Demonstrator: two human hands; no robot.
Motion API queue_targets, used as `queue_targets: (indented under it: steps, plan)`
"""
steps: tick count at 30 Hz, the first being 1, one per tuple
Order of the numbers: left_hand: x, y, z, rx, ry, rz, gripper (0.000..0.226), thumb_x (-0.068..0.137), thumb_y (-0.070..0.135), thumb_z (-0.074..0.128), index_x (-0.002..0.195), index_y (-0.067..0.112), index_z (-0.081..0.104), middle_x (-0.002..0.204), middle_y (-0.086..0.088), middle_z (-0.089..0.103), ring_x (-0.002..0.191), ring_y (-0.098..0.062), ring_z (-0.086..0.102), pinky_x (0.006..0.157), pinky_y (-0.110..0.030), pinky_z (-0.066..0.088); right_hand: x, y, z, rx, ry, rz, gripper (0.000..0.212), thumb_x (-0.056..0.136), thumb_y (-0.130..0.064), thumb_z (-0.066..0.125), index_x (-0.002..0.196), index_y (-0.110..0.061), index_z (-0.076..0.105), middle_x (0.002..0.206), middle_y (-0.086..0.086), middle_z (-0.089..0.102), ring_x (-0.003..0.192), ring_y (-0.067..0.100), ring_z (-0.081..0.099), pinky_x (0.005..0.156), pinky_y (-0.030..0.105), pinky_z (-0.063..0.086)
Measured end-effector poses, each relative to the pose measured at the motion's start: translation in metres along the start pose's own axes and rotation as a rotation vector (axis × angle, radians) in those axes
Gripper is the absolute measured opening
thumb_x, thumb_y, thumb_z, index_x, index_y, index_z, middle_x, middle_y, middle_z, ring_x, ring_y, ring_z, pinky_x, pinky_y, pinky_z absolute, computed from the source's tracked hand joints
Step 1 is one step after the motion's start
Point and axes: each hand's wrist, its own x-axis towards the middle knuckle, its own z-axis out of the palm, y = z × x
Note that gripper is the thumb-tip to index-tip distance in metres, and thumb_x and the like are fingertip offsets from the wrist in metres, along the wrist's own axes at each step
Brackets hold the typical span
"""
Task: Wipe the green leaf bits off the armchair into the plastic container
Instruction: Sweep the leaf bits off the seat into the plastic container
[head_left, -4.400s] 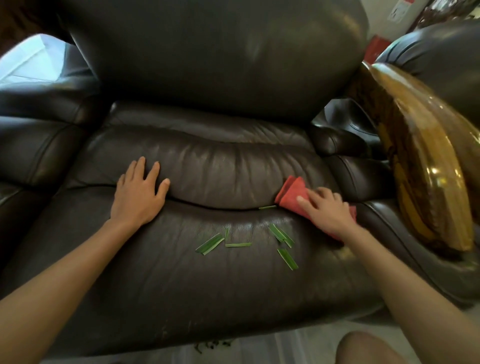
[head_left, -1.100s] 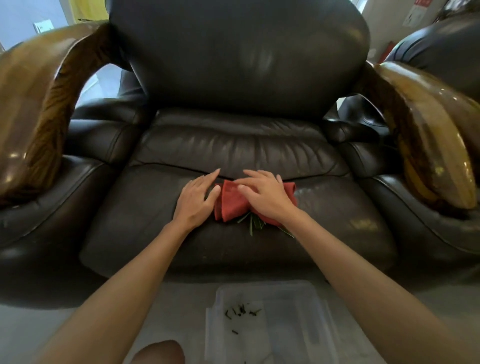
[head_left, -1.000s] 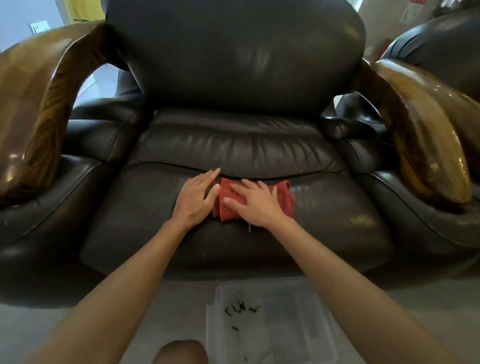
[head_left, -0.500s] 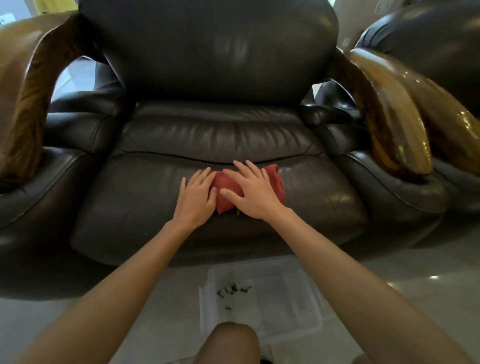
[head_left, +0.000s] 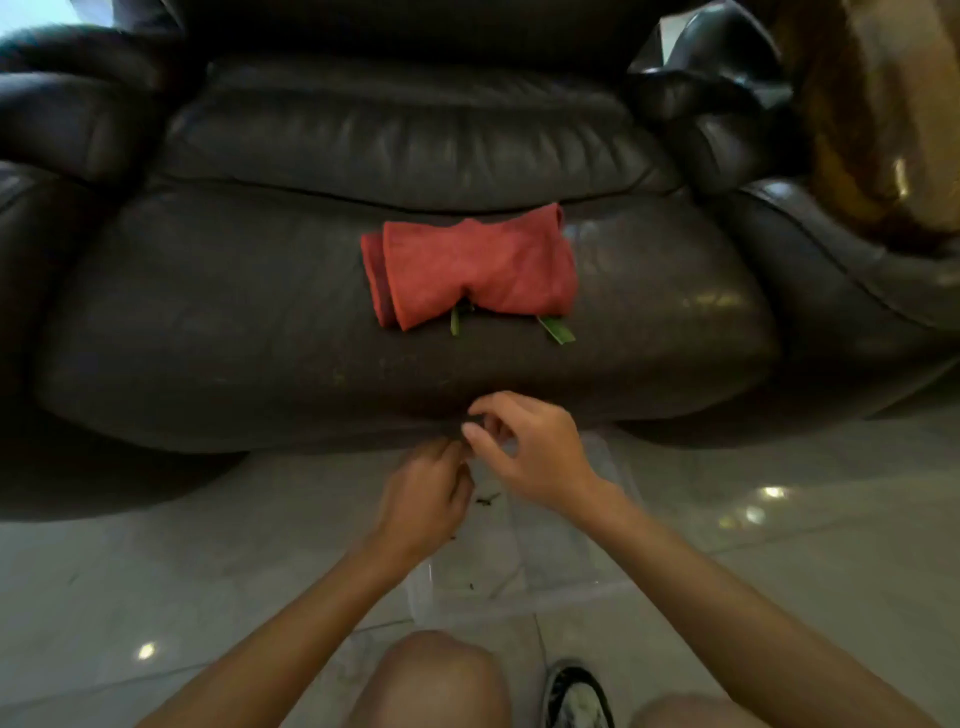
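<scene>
A folded red cloth (head_left: 472, 265) lies alone on the dark leather armchair seat (head_left: 234, 322), near its middle. Two green leaf bits (head_left: 556, 328) poke out from under the cloth's front edge. The clear plastic container (head_left: 545, 571) sits on the floor just below the seat's front edge, with a few dark bits (head_left: 488, 500) inside. My left hand (head_left: 426, 499) hovers at its far left side with the fingers curled; its grip is hidden. My right hand (head_left: 524, 452) is above the container's far edge, fingers bent and apart, holding nothing I can see.
A glossy wooden armrest (head_left: 883, 104) rises at the right, a padded leather arm (head_left: 67, 119) at the left. Pale tile floor (head_left: 156, 571) surrounds the container. My knees (head_left: 436, 680) and a shoe (head_left: 576, 696) are at the bottom.
Both hands have left the red cloth and come down off the seat to the container on the floor. The cloth stays on the seat and the view has tilted downward.
</scene>
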Motion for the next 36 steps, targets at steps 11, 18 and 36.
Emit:
queue_targets:
  steps: [11,18,36]
  plan:
    - [-0.034,-0.099,0.093,-0.322,-0.212,-1.005,0.102,0.082,0.043,0.066,0.15,0.001,0.001,0.154,-0.022,0.025,0.139,-0.037,0.032,0.111,-0.041,0.033,-0.14,0.113,0.056,-0.146,-0.648,0.46,0.074,0.08,-0.064,0.053,0.138,-0.02,0.04,0.136,0.006,0.053,0.122,0.023,0.049,0.099,0.033,0.041]
    - [-0.04,-0.104,0.109,-0.412,-0.119,-1.091,0.07,0.076,0.027,0.075,0.132,0.001,0.043,0.132,-0.02,0.056,0.114,-0.034,0.058,0.092,-0.04,0.052,-0.172,0.119,0.084,-0.246,-1.065,0.214,0.073,0.085,-0.036,0.057,0.145,-0.016,0.021,0.147,0.011,0.037,0.13,0.028,0.037,0.106,0.041,0.035]
    - [-0.045,-0.092,0.052,-0.593,-0.125,-0.985,0.047,0.076,0.015,0.069,0.12,0.003,0.055,0.116,-0.019,0.064,0.101,-0.034,0.063,0.089,-0.047,0.055,-0.11,0.048,0.031,-0.194,-1.312,0.127,0.051,0.086,-0.05,0.056,0.125,-0.018,0.053,0.115,0.009,0.064,0.101,0.026,0.056,0.075,0.034,0.042]
